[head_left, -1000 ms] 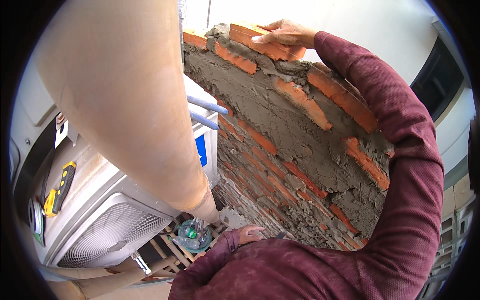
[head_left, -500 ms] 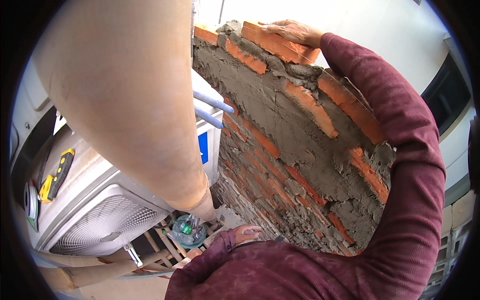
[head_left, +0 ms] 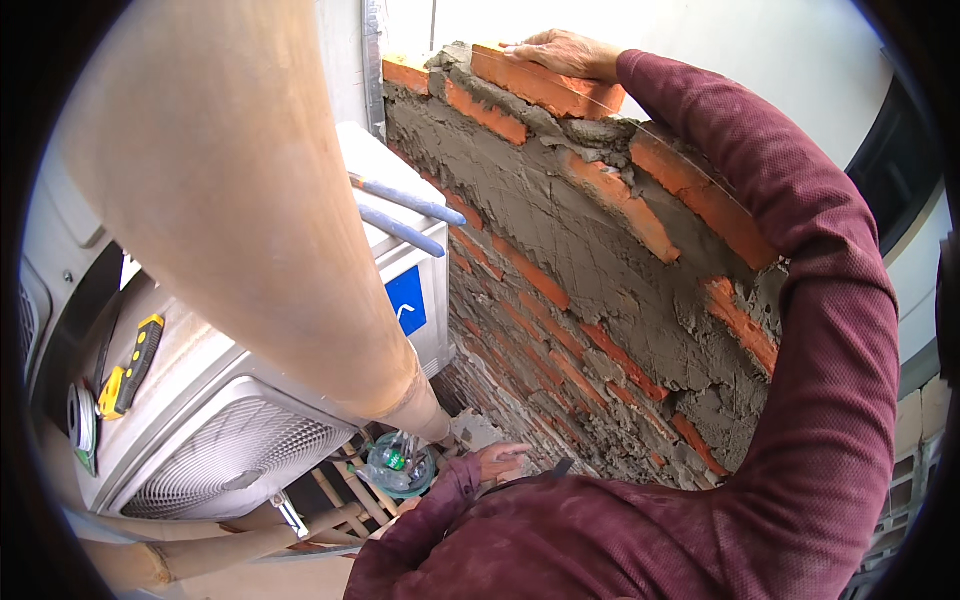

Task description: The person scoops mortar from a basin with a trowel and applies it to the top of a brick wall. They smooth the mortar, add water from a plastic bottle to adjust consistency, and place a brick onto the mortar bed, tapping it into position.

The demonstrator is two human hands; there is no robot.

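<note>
My right hand (head_left: pixel 572 54) reaches to the top of a brick wall, its fingers laid over an orange brick (head_left: pixel 540 88) and gripping it from above. The brick sits in wet grey mortar (head_left: pixel 600 135) on the top course. Another brick (head_left: pixel 700 195) of that course lies nearer, under my right forearm. A thin string (head_left: pixel 690 163) runs along the top edge. Low by my body is my left hand (head_left: pixel 500 463), its fingers partly stretched and apart, with nothing visible in it. It is nearest the lower wall.
A thick tan pole (head_left: pixel 260 180) slants down on the left, before a white air-conditioner unit (head_left: pixel 330 400). On the unit lie a yellow-black cutter (head_left: pixel 133 365) and a tape roll (head_left: pixel 83 425). Two bluish rods (head_left: pixel 405 215) jut toward the wall. Below, a basin (head_left: pixel 415 475) holds plastic bottles.
The view has shifted slightly, moving the pole and wall in the picture. My right hand stays on the brick; my left hand remains low, its fingers a little more stretched.
</note>
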